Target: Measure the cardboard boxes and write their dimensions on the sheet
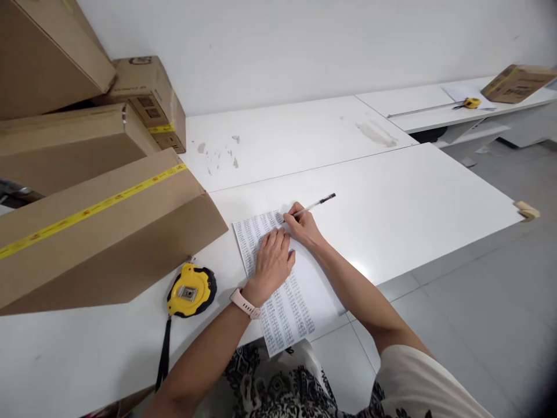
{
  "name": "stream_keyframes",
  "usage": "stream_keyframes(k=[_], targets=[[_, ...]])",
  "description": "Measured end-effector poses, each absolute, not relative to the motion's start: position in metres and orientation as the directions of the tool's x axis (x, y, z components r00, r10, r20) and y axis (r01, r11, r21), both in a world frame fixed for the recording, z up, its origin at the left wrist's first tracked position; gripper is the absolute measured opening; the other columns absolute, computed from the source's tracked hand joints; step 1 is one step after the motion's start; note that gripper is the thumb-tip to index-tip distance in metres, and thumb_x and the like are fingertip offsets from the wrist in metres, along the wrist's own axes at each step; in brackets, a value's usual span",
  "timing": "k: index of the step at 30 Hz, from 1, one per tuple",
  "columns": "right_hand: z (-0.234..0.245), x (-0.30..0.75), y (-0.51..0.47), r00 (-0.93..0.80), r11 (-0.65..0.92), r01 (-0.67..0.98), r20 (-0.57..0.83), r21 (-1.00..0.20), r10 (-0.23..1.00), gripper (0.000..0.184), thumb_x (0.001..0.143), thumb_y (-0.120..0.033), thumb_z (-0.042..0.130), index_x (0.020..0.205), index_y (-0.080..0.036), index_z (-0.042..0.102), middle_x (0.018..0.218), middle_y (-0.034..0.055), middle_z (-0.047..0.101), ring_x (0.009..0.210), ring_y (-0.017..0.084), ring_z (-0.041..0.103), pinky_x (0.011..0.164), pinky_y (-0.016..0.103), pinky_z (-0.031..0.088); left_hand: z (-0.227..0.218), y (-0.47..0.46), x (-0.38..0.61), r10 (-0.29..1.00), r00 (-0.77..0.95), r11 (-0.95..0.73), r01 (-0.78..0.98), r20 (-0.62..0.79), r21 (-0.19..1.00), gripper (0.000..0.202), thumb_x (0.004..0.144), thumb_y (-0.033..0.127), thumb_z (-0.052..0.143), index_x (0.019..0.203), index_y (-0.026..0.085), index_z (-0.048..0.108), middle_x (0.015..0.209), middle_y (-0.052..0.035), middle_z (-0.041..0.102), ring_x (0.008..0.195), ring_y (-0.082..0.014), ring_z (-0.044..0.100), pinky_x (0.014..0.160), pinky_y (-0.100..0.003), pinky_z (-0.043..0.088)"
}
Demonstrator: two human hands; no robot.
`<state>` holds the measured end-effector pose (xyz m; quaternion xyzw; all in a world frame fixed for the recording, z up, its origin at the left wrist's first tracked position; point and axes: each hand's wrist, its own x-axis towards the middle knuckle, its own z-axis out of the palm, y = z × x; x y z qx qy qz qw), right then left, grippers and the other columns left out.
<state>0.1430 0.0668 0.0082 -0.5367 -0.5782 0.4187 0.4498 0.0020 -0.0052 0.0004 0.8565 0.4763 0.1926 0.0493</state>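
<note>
A sheet of paper point(306, 284) covered in small writing lies on the white surface point(413, 203), overhanging its near edge. Left of it sits a yellow tape measure point(191, 290). The left hand point(273, 255) rests on the sheet, grip released; just beyond, the right hand's point(302, 226) grip clasps a pen point(314, 205).

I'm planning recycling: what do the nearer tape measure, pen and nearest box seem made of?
Nearer tape measure: probably satin plastic, from its moulded yellow shell; black edging perhaps rubber. Pen: likely smooth plastic, its barrel looking clear. Nearest box: matte cardboard, from its brown, folded panels.
</note>
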Motion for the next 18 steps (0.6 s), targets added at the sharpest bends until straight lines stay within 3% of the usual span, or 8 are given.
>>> stream_keyframes(k=[7,13,18], targets=[[0.0032,0.1428,0.0662,-0.080,0.083,0.205,0.067,-0.975,0.994,0.024,0.087,-0.043,0.060,0.081,-0.025,0.046,0.062,-0.0062,0.049,0.055,0.013,0.046,0.055,0.029,0.038,0.0020,-0.0048,0.0051,0.850,0.449,-0.522,0.788,0.277,0.325,0.040,0.098,0.024,0.047,0.133,0.005,0.054,0.138,-0.0252,0.059,0.132,-0.0359,0.052,0.109,-0.053,0.044],[0.0063,0.1421,0.0657,-0.046,0.121,0.381,0.111,-0.917,0.993,0.025,0.086,-0.037,0.056,0.071,-0.026,0.040,0.055,-0.0069,0.038,0.053,0.013,0.038,0.053,0.029,0.031,0.0013,-0.0057,0.0055,0.861,0.416,-0.502,0.789,0.293,0.354,0.038,0.098,0.022,0.047,0.128,0.000,0.057,0.136,-0.0273,0.059,0.131,-0.0371,0.052,0.106,-0.051,0.048],[0.0074,0.1426,0.0664,-0.066,0.147,0.440,0.131,-0.886,0.989,0.024,0.087,-0.038,0.054,0.072,-0.026,0.039,0.054,-0.0063,0.039,0.053,0.014,0.038,0.054,0.030,0.030,-0.0015,-0.0038,0.0055,0.877,0.351,-0.468,0.783,0.329,0.410,0.033,0.098,0.015,0.043,0.124,0.004,0.060,0.134,-0.0264,0.061,0.128,-0.0355,0.054,0.104,-0.054,0.049]])
